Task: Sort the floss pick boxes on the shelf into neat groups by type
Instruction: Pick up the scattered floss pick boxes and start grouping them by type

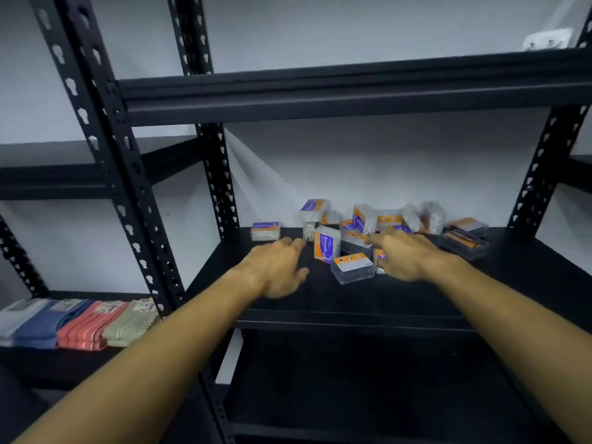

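Observation:
A jumbled pile of several floss pick boxes point(368, 230) with orange and purple labels lies at the back of the black shelf point(320, 302). One clear box point(266, 231) rests apart at the left. An upright box marked Smooth point(326, 246) stands at the pile's front, a clear box point(352, 267) lying beside it. Dark boxes point(464, 241) sit at the right. My left hand point(278, 267) hovers just left of the Smooth box, fingers apart, holding nothing. My right hand point(403, 254) reaches over the pile's front, fingers spread, touching or just above boxes.
A black upper shelf beam point(352, 94) overhangs the pile. Perforated uprights point(128, 187) point(541, 177) flank the bay. Folded cloths in blue, red and green point(80, 325) lie on a lower shelf of the left rack. A white wall stands behind.

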Demonstrator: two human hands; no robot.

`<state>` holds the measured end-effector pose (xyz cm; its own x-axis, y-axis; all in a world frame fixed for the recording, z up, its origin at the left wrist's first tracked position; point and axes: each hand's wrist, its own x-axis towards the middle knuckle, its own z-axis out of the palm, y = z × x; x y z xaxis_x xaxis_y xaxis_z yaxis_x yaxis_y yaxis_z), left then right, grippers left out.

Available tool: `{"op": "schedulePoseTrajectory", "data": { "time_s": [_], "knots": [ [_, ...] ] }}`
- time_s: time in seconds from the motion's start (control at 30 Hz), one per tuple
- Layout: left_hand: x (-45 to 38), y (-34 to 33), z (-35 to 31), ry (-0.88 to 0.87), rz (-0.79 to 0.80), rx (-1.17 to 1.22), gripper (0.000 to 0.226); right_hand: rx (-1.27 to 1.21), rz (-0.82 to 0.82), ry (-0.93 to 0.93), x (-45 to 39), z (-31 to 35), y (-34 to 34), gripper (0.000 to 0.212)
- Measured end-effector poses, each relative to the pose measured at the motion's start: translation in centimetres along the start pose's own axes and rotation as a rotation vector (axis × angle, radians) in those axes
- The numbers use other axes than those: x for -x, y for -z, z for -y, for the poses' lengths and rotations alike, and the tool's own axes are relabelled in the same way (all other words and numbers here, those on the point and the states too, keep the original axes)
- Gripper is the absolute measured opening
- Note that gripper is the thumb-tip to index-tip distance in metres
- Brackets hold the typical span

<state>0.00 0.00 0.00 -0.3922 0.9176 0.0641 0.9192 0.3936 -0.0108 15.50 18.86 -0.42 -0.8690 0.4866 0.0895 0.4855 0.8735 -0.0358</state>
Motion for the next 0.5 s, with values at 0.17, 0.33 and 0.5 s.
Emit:
{"op": "schedulePoseTrajectory", "data": {
  "time_s": [0.17,0.33,0.5],
  "knots": [
    [-3.9,-3.1,-0.6,0.068,0.131,0.064,0.065,0.006,0.114,0.071,-4.1,-3.2,-3.0,0.040],
    [-7.5,-5.3,-1.0,0.110,0.166,0.135,0.063,0.016,0.186,0.157,-7.9,-5.2,-5.0,0.070],
    [-9.9,-6.5,-0.9,0.124,0.177,0.178,0.060,-0.005,0.267,0.266,-10.1,-5.4,-6.4,0.089]
  ]
}}
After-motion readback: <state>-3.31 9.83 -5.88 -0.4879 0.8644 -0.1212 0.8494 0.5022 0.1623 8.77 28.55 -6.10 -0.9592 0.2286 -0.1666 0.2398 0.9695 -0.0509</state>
